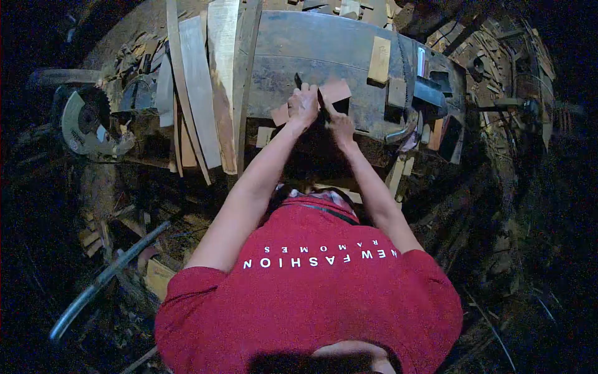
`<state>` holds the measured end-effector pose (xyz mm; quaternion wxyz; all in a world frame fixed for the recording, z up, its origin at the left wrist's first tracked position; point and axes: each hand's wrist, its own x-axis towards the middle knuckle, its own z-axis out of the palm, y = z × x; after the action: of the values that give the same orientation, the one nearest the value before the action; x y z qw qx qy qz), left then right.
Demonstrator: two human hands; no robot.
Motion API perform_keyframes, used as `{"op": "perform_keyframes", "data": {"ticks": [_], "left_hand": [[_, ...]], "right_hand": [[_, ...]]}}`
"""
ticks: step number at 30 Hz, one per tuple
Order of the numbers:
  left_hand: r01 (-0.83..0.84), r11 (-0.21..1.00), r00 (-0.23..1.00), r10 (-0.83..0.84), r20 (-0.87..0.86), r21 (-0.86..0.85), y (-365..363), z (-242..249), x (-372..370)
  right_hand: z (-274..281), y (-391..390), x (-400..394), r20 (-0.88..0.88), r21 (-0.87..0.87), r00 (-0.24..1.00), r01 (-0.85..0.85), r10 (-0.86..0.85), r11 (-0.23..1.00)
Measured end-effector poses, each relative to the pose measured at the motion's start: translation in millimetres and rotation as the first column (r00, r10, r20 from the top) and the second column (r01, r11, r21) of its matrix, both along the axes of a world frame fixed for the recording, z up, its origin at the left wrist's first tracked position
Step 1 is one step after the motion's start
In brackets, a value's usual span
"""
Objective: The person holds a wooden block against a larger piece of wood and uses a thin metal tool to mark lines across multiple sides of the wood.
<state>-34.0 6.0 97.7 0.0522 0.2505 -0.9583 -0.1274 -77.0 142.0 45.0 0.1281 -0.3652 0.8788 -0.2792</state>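
Note:
A reddish-brown wooden board (pixel 337 91) lies across the near part of the workbench, its middle covered by my hands. My left hand (pixel 303 105) is over the board, fingers closed around a dark narrow tool (pixel 298 80) whose tip juts out beyond the knuckles. A dark strip (pixel 321 101) runs along the right side of that hand. Close beside it, my right hand (pixel 340 126) has its fingers bent together near the strip and the board's near edge; what it pinches, I cannot tell.
Long planks (pixel 223 68) lie across the bench (pixel 299 37) on the left and overhang its front edge. A toothed circular blade (pixel 84 121) stands at the far left. Wood blocks (pixel 379 59) and a blue-grey metal piece (pixel 428 91) sit to the right. A metal pipe (pixel 109 280) slants at lower left.

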Motion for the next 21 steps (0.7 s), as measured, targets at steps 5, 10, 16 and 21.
{"op": "perform_keyframes", "data": {"ticks": [5, 10, 16, 21], "left_hand": [[0.000, 1.000, 1.000, 0.000, -0.002, -0.012, -5, -9, -1], [0.002, 1.000, 1.000, -0.003, -0.031, -0.030, -1, -4, 2], [-0.007, 1.000, 0.999, 0.006, -0.052, -0.019, -1, -8, 0], [0.000, 0.999, 0.999, 0.001, -0.042, 0.036, -1, -3, 0]], "right_hand": [[21, 13, 9, 0.022, -0.026, 1.000, -0.013, 0.013, 1.000], [34, 68, 46, 0.152, -0.034, 0.988, 0.008, -0.003, 0.999], [17, 4, 4, -0.123, 0.096, 0.992, -0.005, 0.017, 0.995], [13, -8, -5, -0.040, -0.090, 0.998, -0.043, 0.039, 0.995]]}}
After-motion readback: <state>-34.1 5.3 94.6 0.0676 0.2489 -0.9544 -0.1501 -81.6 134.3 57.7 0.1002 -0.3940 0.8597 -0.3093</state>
